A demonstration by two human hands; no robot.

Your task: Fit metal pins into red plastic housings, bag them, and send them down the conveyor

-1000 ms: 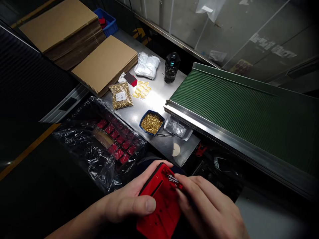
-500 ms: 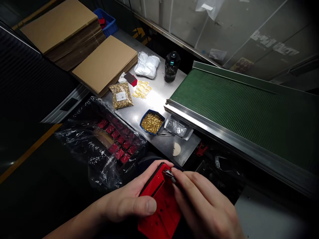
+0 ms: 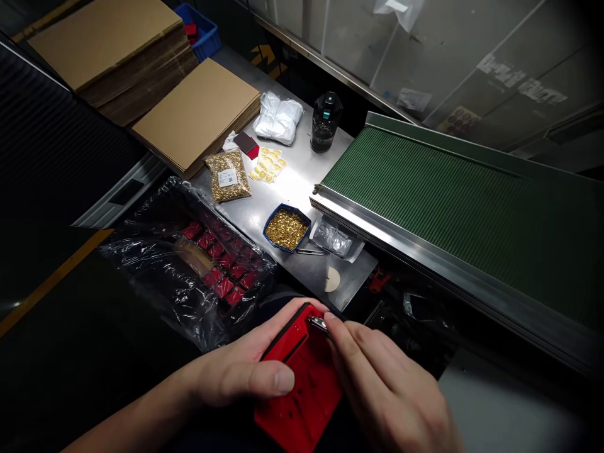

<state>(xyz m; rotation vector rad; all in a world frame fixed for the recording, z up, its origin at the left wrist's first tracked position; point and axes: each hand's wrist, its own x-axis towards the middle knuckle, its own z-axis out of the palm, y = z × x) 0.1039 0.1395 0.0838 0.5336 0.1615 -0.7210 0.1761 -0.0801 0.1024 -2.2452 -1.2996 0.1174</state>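
My left hand (image 3: 245, 371) is closed on a red plastic piece (image 3: 309, 393) with a black edge, holding it tilted in front of me. Its thumb lies across the near face, and the other fingers go behind. Between the fingertips of my right hand (image 3: 387, 377) is a small shiny metal piece (image 3: 318, 323), which meets the upper corner of the red piece. Its full shape is hidden by my fingers. Beyond my hands, a blue tray (image 3: 267, 234) on the metal table holds many small gold-coloured parts (image 3: 287, 229). A pair of tweezers (image 3: 311, 252) lies beside it.
A green conveyor belt (image 3: 425, 214) runs off to the right. On the table (image 3: 302, 173) are a bag of gold-coloured parts (image 3: 229, 176), a white bundle (image 3: 278, 118), a dark bottle (image 3: 325, 123) and cardboard sheets (image 3: 198, 113). At left, a plastic-lined box (image 3: 155, 251) holds red pieces (image 3: 224, 286).
The metal piece now lies flatter against the corner of the red piece, and my right fingers have shifted slightly. Both hands keep their holds. The whole view has moved a little.
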